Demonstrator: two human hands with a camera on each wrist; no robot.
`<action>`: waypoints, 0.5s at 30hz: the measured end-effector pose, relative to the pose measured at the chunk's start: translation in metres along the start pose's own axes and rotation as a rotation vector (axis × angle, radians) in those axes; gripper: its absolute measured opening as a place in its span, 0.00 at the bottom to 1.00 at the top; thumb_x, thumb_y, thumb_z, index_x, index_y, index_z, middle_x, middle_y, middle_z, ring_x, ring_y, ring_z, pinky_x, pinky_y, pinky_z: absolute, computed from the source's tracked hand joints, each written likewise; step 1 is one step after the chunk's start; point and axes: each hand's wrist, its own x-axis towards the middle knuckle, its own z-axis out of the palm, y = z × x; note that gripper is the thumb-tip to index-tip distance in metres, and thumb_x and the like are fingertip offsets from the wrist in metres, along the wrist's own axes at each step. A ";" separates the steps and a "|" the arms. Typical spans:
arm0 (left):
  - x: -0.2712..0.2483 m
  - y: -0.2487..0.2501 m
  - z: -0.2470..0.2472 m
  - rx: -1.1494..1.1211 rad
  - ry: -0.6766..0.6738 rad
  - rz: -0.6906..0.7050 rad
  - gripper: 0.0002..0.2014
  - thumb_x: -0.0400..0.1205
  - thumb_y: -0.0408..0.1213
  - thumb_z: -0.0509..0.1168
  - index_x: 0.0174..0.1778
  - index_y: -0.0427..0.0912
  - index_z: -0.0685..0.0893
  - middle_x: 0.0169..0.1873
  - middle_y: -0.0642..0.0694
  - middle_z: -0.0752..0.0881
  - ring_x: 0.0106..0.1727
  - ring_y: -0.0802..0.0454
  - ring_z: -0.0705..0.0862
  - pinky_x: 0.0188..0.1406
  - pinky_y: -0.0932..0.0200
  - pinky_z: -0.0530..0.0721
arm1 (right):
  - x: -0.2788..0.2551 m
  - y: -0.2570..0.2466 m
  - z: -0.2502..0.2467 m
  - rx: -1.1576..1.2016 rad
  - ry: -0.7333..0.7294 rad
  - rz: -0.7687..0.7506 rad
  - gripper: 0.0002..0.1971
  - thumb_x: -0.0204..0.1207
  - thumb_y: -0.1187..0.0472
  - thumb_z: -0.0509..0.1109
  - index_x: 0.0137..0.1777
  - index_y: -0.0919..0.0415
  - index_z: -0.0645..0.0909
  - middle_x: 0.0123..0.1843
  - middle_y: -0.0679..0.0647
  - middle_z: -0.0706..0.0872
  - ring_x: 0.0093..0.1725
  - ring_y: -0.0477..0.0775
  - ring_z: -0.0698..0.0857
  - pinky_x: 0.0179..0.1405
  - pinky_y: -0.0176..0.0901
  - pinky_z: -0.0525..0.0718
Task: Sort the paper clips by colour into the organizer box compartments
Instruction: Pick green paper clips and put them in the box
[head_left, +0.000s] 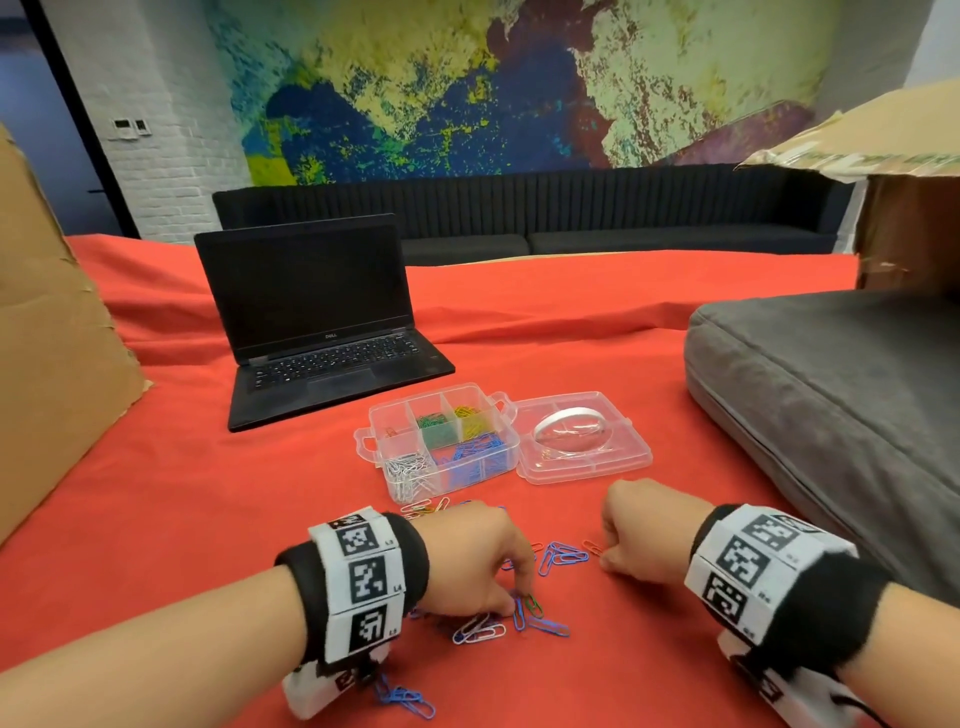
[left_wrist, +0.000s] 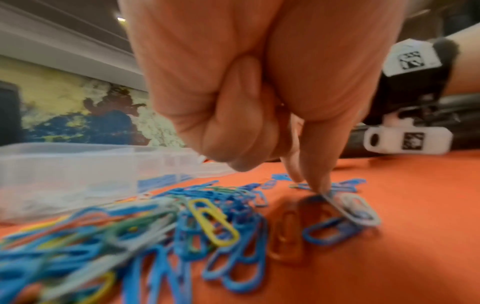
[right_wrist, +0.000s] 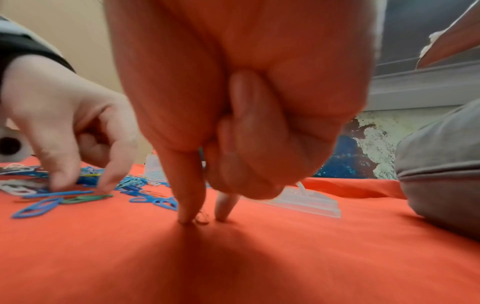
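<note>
Mid-sort near the tabletop's front edge: left hand (head_left: 470, 558) pinches among loose clips (head_left: 540, 621), right hand (head_left: 641, 535) pinches an orange clip (right_wrist: 202, 218); lifting it to the organizer box (head_left: 441, 441) looks next.

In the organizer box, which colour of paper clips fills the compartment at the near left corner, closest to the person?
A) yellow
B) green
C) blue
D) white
D: in the head view, the near left compartment of the organizer box holds the white paper clips; the green ones and yellow ones lie in the compartments behind, and the blue ones to the right.
</note>
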 end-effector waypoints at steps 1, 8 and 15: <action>0.001 0.001 0.000 0.011 -0.007 -0.004 0.07 0.76 0.42 0.71 0.49 0.48 0.88 0.27 0.53 0.76 0.32 0.55 0.74 0.34 0.64 0.69 | -0.001 0.000 0.001 -0.023 -0.007 -0.010 0.10 0.74 0.53 0.70 0.50 0.56 0.77 0.55 0.58 0.86 0.52 0.59 0.85 0.43 0.39 0.77; -0.003 -0.019 -0.009 -0.037 -0.065 -0.058 0.04 0.76 0.39 0.72 0.42 0.42 0.88 0.23 0.55 0.75 0.24 0.61 0.73 0.23 0.72 0.68 | -0.013 0.011 -0.003 0.125 -0.146 0.033 0.05 0.72 0.55 0.65 0.38 0.55 0.76 0.35 0.57 0.82 0.32 0.55 0.78 0.28 0.36 0.73; 0.004 -0.017 -0.011 -0.099 0.096 -0.074 0.11 0.78 0.51 0.69 0.52 0.51 0.86 0.27 0.57 0.74 0.30 0.61 0.74 0.31 0.65 0.71 | -0.016 0.009 -0.013 1.627 -0.399 0.086 0.06 0.64 0.67 0.54 0.28 0.58 0.68 0.27 0.54 0.66 0.20 0.48 0.60 0.14 0.28 0.55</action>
